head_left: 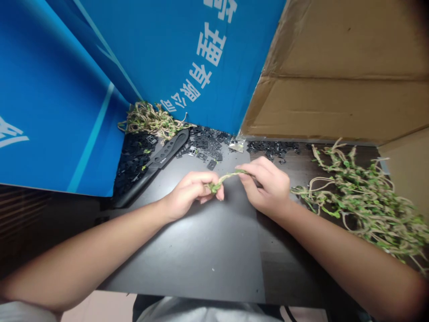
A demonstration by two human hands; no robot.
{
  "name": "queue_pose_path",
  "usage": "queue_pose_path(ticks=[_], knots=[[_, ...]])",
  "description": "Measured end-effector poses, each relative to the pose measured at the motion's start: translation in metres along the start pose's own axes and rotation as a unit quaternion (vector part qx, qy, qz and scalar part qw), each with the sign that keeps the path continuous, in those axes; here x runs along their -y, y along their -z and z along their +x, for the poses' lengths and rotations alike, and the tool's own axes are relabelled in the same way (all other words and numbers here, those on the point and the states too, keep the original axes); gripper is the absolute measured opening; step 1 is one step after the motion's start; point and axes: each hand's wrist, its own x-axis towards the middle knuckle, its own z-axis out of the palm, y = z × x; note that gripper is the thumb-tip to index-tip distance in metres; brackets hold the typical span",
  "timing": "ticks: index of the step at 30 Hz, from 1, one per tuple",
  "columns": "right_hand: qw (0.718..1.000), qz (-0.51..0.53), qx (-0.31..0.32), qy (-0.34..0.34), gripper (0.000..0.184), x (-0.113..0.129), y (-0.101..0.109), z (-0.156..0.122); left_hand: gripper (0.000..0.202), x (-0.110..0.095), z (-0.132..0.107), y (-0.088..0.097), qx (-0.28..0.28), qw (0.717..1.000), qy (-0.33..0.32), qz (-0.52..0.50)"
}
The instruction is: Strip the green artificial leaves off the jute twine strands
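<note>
Between my hands stretches a short length of leafy twine [225, 178], tan cord with small green leaves. My left hand [196, 190] pinches its left end, where a bunch of green leaves shows at the fingertips. The thumb and fingers of my right hand [266, 183] close on the other end. Both hands hover over the grey mat [201, 250]. A large tangled pile of leafy twine [362, 197] lies to the right, beyond my right forearm. Another, smaller heap of leafy twine [150, 118] sits at the back left.
A black-handled tool [167, 154] lies slanted at the left, its kind unclear. Many small black pieces [208, 143] are strewn along the back. Blue panels with white lettering [187, 53] stand behind and to the left; cardboard walls [335, 67] enclose the right. Dark tabletop [281, 259] borders the mat.
</note>
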Motion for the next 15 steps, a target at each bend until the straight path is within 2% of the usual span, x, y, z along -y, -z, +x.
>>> queue_pose_path(ticks=[2,5,7,9,11,15], knots=[[1.000,0.001,-0.010,0.023,0.010,0.000,0.003,-0.001,0.034,-0.002,0.000,-0.001,0.021,0.999,0.023,-0.016],[0.998,-0.017,-0.004,0.068,0.013,0.002,0.007,-0.002,0.049,-0.007,-0.001,-0.004,0.028,0.999,-0.003,0.019],[0.995,-0.033,-0.002,0.094,0.013,0.003,0.010,-0.002,0.048,-0.010,-0.002,-0.008,0.030,0.996,-0.032,0.077],[0.993,-0.041,-0.004,0.109,0.014,0.005,0.011,-0.002,0.037,-0.012,-0.003,-0.014,0.022,0.992,-0.038,0.119],[0.993,-0.037,-0.008,0.111,0.015,0.006,0.010,-0.002,0.030,-0.013,-0.004,-0.019,0.022,0.995,-0.004,0.095],[0.996,-0.013,-0.033,0.079,0.013,0.005,0.009,0.000,0.032,-0.018,-0.004,-0.021,0.003,0.994,0.028,0.105]])
